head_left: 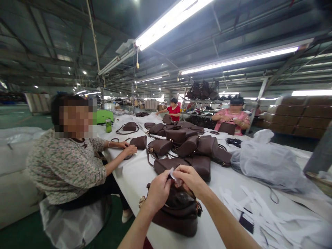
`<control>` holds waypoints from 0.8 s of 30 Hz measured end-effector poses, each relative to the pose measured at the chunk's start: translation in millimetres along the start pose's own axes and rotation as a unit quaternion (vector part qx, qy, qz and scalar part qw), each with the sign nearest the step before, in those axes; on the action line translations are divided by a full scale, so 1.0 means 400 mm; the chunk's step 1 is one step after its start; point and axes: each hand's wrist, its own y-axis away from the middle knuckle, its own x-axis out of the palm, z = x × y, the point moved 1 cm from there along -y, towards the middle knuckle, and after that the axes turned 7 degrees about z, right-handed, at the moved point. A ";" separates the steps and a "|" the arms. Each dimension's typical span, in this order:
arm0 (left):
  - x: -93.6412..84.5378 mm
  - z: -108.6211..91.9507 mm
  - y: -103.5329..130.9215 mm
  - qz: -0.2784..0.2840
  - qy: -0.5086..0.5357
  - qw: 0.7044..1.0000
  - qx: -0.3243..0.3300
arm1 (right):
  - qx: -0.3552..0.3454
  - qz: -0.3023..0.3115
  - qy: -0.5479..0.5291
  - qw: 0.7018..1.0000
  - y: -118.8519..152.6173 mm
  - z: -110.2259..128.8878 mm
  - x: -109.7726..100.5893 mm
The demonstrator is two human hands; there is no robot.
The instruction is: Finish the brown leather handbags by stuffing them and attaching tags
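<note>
A dark brown bag (176, 218) with gold-coloured metal fittings stands on the white-covered table (135, 193) right before me. Above its top, my left hand (158, 192) and my right hand (190, 180) meet, fingers pinched together. Between them is a small whitish, translucent piece (174, 175), gripped from both sides. Something dark beside it at my left fingertips is too small to make out. The bag's top opening is partly hidden behind my hands.
Several brown bags (186, 145) are heaped beyond my hands. At left, a person in a floral shirt (70, 166) handles another bag (138, 142). White strips (249, 211) and a clear plastic bag (269, 162) lie at right. Two more people sit farther back.
</note>
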 end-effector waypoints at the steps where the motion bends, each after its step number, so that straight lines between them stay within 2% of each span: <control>1: -0.001 -0.003 0.001 0.003 0.006 1.000 0.005 | 0.007 0.007 0.003 1.000 0.003 0.004 0.000; 6: -0.004 -0.009 0.003 0.004 0.030 0.999 0.018 | 0.013 0.003 -0.005 1.000 0.005 0.013 0.002; 10: -0.004 -0.003 0.004 -0.013 0.036 0.999 0.017 | 0.012 0.005 -0.021 1.000 -0.004 -0.003 0.007; 17: -0.002 0.005 0.005 -0.027 0.040 0.999 0.022 | -0.052 -0.014 -0.060 0.997 -0.025 -0.035 0.020; 24: -0.001 -0.003 0.008 -0.024 0.010 0.999 0.027 | -0.021 -0.018 -0.071 0.997 -0.004 -0.029 0.017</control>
